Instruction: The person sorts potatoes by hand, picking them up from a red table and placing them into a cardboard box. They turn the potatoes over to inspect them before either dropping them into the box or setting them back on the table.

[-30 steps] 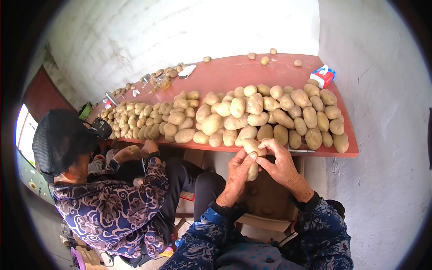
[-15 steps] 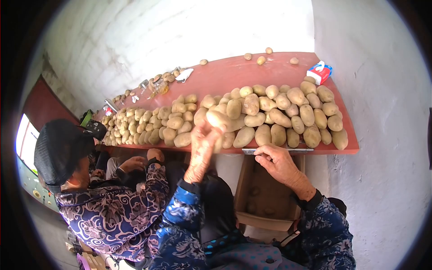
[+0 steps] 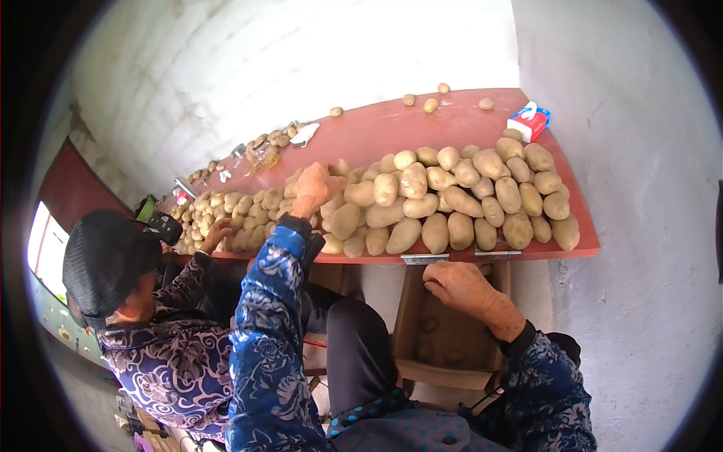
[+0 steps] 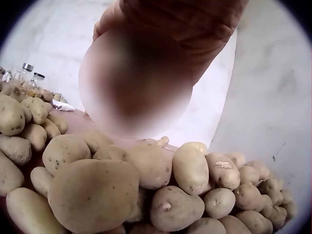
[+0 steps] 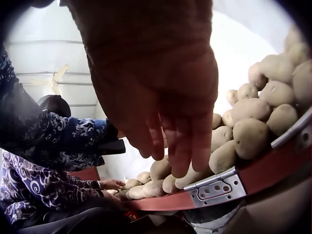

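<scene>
Long heaps of potatoes [image 3: 434, 233] lie along the front of the red table [image 3: 376, 120]. My left hand [image 3: 316, 188] reaches over the pile left of the middle, its fingertips among the top potatoes. In the left wrist view a blurred round patch covers the fingers of that hand [image 4: 195, 29], so I cannot tell whether a potato is in them. A large potato [image 4: 95, 195] lies below it there. My right hand [image 3: 471, 290] hangs just in front of the table edge, holding nothing. In the right wrist view its fingers [image 5: 181, 151] point loosely downward near a metal hinge [image 5: 217, 189].
A cardboard box [image 3: 444, 373] with potatoes in it stands under the table edge. Another person [image 3: 162, 339] sits at my left, one hand at the pile. A tissue pack [image 3: 529, 120], glass jars [image 3: 260, 154] and small potatoes [image 3: 430, 105] lie farther back.
My hands were together on potatoes a second ago. The left hand carried a potato left and up to the pile; the right hand stayed near the table edge. The other person's hand moved to the pile.
</scene>
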Tool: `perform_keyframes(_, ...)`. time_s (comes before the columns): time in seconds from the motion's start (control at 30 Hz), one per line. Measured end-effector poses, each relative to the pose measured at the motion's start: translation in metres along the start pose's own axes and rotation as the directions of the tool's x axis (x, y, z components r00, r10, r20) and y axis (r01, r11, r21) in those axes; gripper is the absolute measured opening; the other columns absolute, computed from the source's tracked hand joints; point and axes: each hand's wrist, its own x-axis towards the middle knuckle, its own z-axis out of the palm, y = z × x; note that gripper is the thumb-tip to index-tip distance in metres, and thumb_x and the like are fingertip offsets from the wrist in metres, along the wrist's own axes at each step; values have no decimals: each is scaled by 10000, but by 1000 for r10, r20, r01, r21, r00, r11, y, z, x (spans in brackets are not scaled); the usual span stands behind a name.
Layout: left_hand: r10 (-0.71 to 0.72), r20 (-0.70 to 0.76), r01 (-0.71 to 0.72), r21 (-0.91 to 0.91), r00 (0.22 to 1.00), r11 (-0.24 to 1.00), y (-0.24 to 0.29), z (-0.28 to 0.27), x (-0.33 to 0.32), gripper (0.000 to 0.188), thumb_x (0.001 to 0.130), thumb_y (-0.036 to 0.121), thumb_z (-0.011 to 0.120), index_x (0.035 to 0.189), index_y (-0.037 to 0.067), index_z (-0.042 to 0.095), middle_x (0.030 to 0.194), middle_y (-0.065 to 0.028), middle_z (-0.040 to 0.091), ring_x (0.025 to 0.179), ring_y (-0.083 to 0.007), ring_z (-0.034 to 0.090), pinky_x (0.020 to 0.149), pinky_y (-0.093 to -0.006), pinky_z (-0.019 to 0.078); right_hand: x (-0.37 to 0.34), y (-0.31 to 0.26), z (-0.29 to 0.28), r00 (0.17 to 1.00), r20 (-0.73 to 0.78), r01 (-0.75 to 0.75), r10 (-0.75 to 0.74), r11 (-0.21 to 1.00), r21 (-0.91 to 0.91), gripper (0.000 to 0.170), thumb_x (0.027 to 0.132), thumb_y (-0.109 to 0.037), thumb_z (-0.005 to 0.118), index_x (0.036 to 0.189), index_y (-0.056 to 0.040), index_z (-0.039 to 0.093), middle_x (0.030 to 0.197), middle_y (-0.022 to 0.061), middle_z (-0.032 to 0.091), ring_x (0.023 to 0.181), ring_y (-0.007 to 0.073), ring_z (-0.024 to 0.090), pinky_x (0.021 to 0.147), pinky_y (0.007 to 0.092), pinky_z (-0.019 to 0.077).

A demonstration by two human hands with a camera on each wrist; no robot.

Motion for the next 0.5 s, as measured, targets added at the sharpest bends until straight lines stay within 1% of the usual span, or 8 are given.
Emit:
perform_keyframes(0.03,-47,56,46,20,997,999,6,-2,2,400,727,273,671,1058,47,677,984,-217,674,980,-336,640,839,-388,498,-1,0,1,999,37,-14,16,998,-59,120,842,-163,578,854,-44,570,841,142,622,817,345,625,708,444,508)
perform_keyframes(0.07,-76,42,76,4,996,997,2,5,12,385,726,260,657,1048,51,690,1021,-206,673,1012,-324,637,863,-378,494,-2,1,1,999,35,-22,24,998,-63,120,842,-163,578,854,-44,570,841,142,622,817,345,625,708,444,508)
perform_keyframes(0.1,-70,46,70,1,996,998,4,5,17,385,726,260,657,1048,51,690,1021,-206,673,1012,-324,637,863,-378,494,-2,1,1,998,60,-27,33,994,-102,118,837,-160,580,851,-43,575,834,141,623,807,342,631,697,444,515)
perform_keyframes(0.17,-90,177,87,22,980,996,8,5,26,386,731,258,654,1057,56,688,1047,-184,676,1028,-311,636,870,-377,494,-3,3,3,995,85,-35,48,989,-141,116,832,-156,581,848,-41,580,826,139,624,797,340,638,686,445,521)
perform_keyframes(0.2,-85,180,82,21,980,996,11,7,31,386,731,258,654,1057,56,688,1047,-184,676,1028,-311,636,870,-377,494,-3,4,5,996,84,-28,43,985,-169,111,831,-156,582,839,-46,582,813,134,623,775,331,643,660,440,525)
perform_keyframes(0.27,-103,202,76,138,974,988,14,15,44,386,736,271,667,1054,54,689,1071,-164,675,1044,-300,633,873,-379,494,-3,5,8,996,80,-28,45,980,-198,106,830,-157,583,830,-51,584,799,128,622,752,322,648,634,435,529)
perform_keyframes(0.37,-39,264,3,136,964,991,15,21,55,387,750,301,681,1042,48,692,1073,-165,674,1050,-299,631,877,-382,494,-3,6,10,994,96,-22,46,970,-242,93,826,-147,579,814,-55,588,776,118,620,710,304,653,596,413,531)
perform_keyframes(0.5,-23,301,-29,169,953,985,23,28,61,408,774,357,685,1030,40,696,1078,-167,673,1048,-298,631,874,-381,496,-4,8,9,994,97,-23,50,965,-262,69,811,-123,577,807,-58,599,757,114,618,700,294,657,590,402,531)
